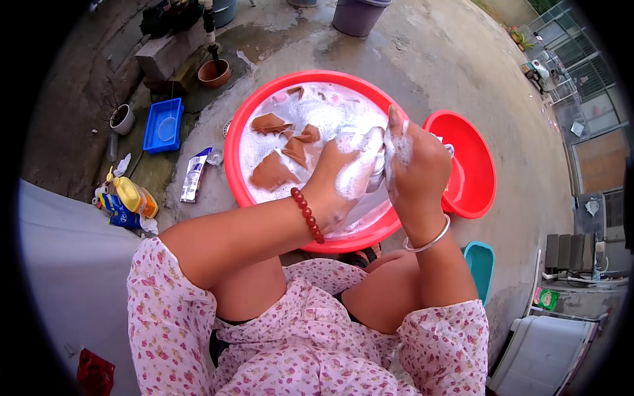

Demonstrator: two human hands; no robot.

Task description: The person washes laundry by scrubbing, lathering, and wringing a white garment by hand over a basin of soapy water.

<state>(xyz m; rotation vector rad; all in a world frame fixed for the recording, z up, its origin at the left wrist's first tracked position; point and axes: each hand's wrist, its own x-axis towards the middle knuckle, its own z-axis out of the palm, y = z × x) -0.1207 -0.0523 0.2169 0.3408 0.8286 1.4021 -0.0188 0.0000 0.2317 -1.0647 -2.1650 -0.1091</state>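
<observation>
Our left hand (340,170) and right hand (419,162), both coated in suds, close around a whitish, wet, bunched cloth (378,173) above the round red plastic basin (232,158) of foamy water. We judge it soft and limp, weighted by water, slippery but hardly fragile; a full-fisted hold on its thick folds should serve better than fingertips. Its visible part points roughly away from us, long axis running between our hands; its ends are hidden, so we cannot tell its full lie.

A yellow bottle (134,196) lies near a blue tray (163,125), with a purple bucket (357,16) well apart.
</observation>
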